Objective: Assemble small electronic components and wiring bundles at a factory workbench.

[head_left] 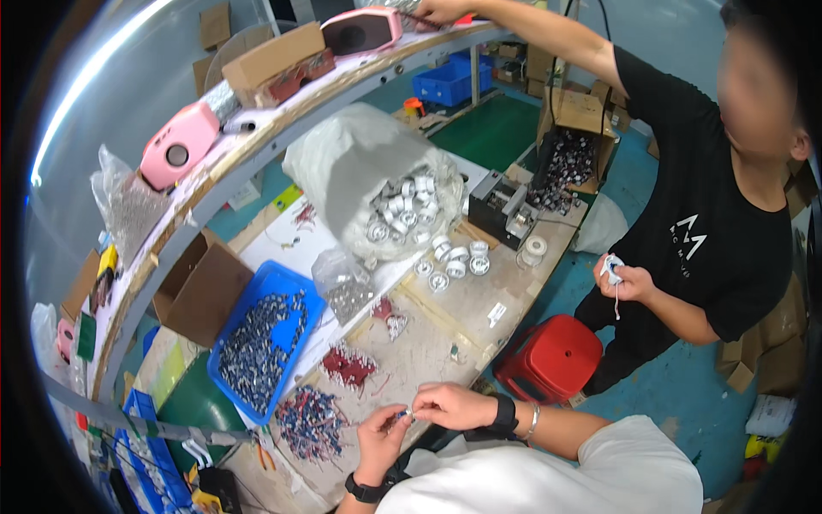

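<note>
Over the near edge of the workbench (458, 330), my left hand (378, 443) and my right hand (452, 406) meet fingertip to fingertip. Both pinch a small blue-and-white part (402, 415); its exact kind is too small to make out. Beside my left hand lies a loose pile of small blue parts with red and white wires (310, 426). Farther up the bench are red wired pieces (348, 367) and a clear bag of small metal parts (341, 287). A blue tray (265, 409) holds many small dark blue and silver parts.
A white sack (330, 154) spills white spools (438, 281) near a black machine (501, 210). A raised shelf (291, 128) carries pink speaker-like housings (181, 146). At right stand a red stool (552, 355) and a person in black (685, 197) holding a small white item.
</note>
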The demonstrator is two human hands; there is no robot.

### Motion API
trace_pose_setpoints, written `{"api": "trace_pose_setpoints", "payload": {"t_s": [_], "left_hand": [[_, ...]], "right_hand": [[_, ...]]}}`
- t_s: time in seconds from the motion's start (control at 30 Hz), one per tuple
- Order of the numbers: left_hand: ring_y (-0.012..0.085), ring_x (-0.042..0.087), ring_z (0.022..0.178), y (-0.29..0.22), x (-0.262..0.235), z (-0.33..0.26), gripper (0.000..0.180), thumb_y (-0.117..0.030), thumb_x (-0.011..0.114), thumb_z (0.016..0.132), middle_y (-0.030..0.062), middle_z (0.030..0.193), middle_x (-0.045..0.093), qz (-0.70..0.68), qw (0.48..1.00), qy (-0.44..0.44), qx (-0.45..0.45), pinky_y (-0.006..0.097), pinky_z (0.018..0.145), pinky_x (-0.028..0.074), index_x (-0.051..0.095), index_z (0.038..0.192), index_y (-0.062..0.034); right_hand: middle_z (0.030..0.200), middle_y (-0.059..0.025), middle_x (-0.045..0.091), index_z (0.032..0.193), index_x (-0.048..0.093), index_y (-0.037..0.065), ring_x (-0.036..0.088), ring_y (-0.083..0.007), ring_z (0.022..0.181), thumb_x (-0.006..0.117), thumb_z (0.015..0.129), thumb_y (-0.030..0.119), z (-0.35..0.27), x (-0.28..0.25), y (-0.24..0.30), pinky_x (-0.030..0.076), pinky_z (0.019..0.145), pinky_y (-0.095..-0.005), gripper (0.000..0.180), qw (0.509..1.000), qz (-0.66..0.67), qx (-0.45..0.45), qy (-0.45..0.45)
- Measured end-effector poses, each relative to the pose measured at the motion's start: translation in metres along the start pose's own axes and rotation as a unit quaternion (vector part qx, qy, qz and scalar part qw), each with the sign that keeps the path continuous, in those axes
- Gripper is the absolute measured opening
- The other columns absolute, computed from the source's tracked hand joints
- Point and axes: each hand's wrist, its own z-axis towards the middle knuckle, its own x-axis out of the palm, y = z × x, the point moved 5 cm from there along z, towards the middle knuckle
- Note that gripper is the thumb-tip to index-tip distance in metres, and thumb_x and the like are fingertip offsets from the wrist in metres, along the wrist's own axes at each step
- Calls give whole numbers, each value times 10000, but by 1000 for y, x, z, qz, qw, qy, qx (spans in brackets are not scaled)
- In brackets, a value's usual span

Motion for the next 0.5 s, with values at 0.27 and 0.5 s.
{"api": "trace_pose_setpoints", "payload": {"t_s": [0.27, 0.5], "left_hand": [[108, 530, 647, -47, -30, -13, 151, -45, 632, 722, 73, 747, 579, 50, 997, -34, 49, 208, 587, 430, 618, 868, -8], [100, 530, 709, -45, -45, -31, 174, -14, 606, 745, 58, 791, 560, -89, 992, -35, 82, 200, 633, 430, 606, 918, -1]], "right_hand": [[709, -84, 511, 756, 563, 18, 508, -200, 638, 556, 759, 58, 17, 8, 48, 402, 574, -275, 41, 994, -24, -111, -5], [708, -33, 490, 763, 561, 18, 446, -104, 591, 575, 741, 15, 25, 27, 62, 347, 498, -212, 26, 995, 17, -61, 74]]}}
